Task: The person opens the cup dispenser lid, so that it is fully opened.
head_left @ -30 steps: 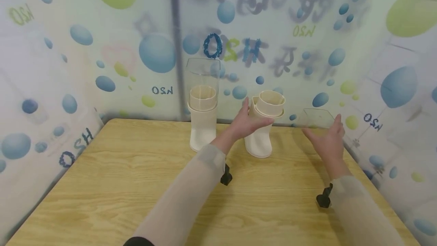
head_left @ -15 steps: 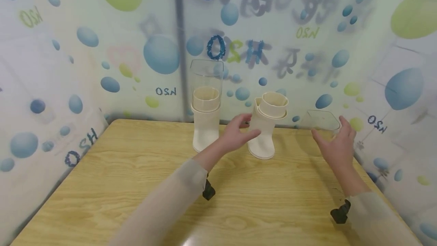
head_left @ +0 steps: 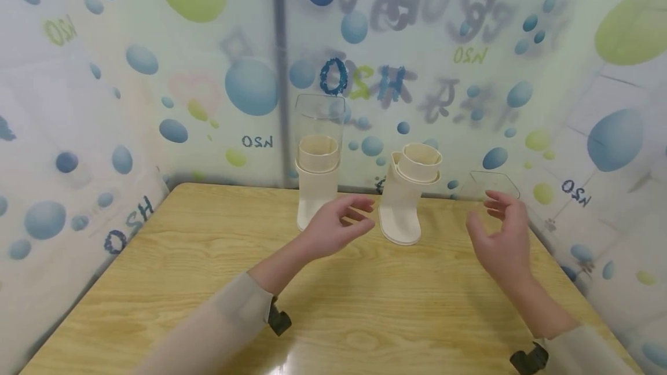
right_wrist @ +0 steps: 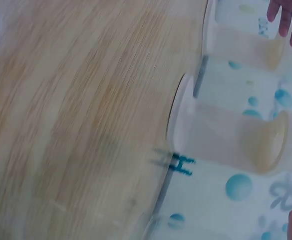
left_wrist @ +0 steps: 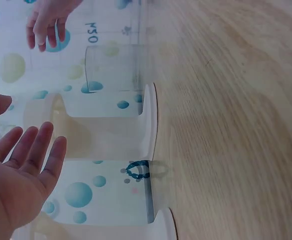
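Note:
Two cream plastic stands, each with a round collar on top and a rounded foot, are upright at the back of the table. The left stand (head_left: 316, 190) carries a tall clear container (head_left: 320, 114) around its collar. No container sits on the right stand (head_left: 403, 207). My left hand (head_left: 336, 227), fingers loosely bent and holding nothing, hovers in front of and between the stands. To the right, my right hand (head_left: 502, 236) is relaxed beside a second clear container (left_wrist: 116, 67), which stands on the table. The left wrist view shows a gap between that hand and container.
The wooden table (head_left: 333, 328) ends at a patterned curtain (head_left: 198, 74) behind the stands. More of the curtain hangs along the left and right sides, close to the right-hand container.
My left hand has let go of the right stand and drawn back toward the left. The right hand has pulled back from the clear container, its fingers bending. Stands and containers stay put.

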Demonstrator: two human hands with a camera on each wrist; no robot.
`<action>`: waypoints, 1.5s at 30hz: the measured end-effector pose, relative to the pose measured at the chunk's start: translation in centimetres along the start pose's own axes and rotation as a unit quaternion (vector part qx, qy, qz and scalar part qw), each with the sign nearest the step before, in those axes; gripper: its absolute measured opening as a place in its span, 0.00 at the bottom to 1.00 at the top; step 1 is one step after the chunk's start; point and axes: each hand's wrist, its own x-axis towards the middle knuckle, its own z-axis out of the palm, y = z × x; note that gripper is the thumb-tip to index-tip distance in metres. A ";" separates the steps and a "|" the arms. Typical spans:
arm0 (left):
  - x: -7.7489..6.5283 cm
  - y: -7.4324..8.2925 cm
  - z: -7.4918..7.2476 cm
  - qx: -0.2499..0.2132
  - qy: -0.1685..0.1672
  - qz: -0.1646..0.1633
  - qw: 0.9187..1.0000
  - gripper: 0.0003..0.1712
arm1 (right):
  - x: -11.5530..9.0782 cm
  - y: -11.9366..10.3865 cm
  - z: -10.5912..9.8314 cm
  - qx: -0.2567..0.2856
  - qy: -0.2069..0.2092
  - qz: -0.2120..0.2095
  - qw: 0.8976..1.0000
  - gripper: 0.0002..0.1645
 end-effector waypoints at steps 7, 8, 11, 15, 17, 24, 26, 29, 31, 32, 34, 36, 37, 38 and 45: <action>-2.7 0.1 -2.3 -0.015 0.019 0.016 1.000 0.23 | -0.9 -3.1 1.5 0.057 -0.035 -0.085 0.994 0.30; -3.0 0.1 -2.8 -0.015 0.025 0.016 0.999 0.23 | -1.0 -3.5 1.8 0.057 -0.042 -0.095 0.993 0.30; -3.8 0.0 -4.1 -0.007 0.048 0.015 0.999 0.23 | -1.0 -4.5 2.9 0.053 -0.066 -0.114 0.990 0.29; -4.6 -0.5 -6.2 0.008 0.078 0.005 0.997 0.24 | -0.9 -5.8 4.6 0.045 -0.103 -0.118 0.987 0.28; -4.8 -0.9 -7.2 0.016 0.088 -0.003 0.996 0.24 | -0.7 -6.5 5.5 0.044 -0.117 -0.120 0.985 0.28; -4.2 -2.6 -10.6 0.039 0.120 -0.019 0.992 0.28 | 1.0 -8.7 8.8 0.047 -0.151 -0.125 0.980 0.27; -3.8 -3.0 -11.4 0.039 0.129 -0.018 0.991 0.28 | 1.8 -9.5 9.7 0.052 -0.164 -0.125 0.977 0.27; -2.9 -3.5 -12.5 0.030 0.137 -0.017 0.990 0.32 | 3.3 -10.8 10.9 0.054 -0.180 -0.117 0.975 0.29; -2.1 -3.7 -13.1 0.021 0.138 -0.020 0.990 0.35 | 4.3 -11.7 11.6 0.062 -0.191 -0.108 0.974 0.30; -1.7 -3.8 -13.4 0.019 0.137 -0.023 0.990 0.37 | 4.8 -12.1 12.0 0.063 -0.194 -0.104 0.973 0.31; -0.8 -3.9 -13.9 0.018 0.131 -0.031 0.991 0.42 | 5.9 -12.9 12.7 0.066 -0.199 -0.099 0.973 0.33; 0.1 -4.0 -14.3 0.018 0.125 -0.040 0.991 0.48 | 7.0 -13.6 13.4 0.063 -0.199 -0.103 0.972 0.35; 0.5 -4.0 -14.6 0.018 0.121 -0.043 0.992 0.50 | 7.6 -14.1 13.8 0.056 -0.198 -0.108 0.973 0.36; 1.0 -3.9 -14.7 0.017 0.117 -0.047 0.992 0.53 | 8.2 -14.4 14.3 0.050 -0.196 -0.112 0.973 0.37; 3.6 -3.8 -15.3 0.016 0.094 -0.064 0.993 0.70 | 11.3 -16.3 17.1 0.016 -0.216 -0.101 0.971 0.41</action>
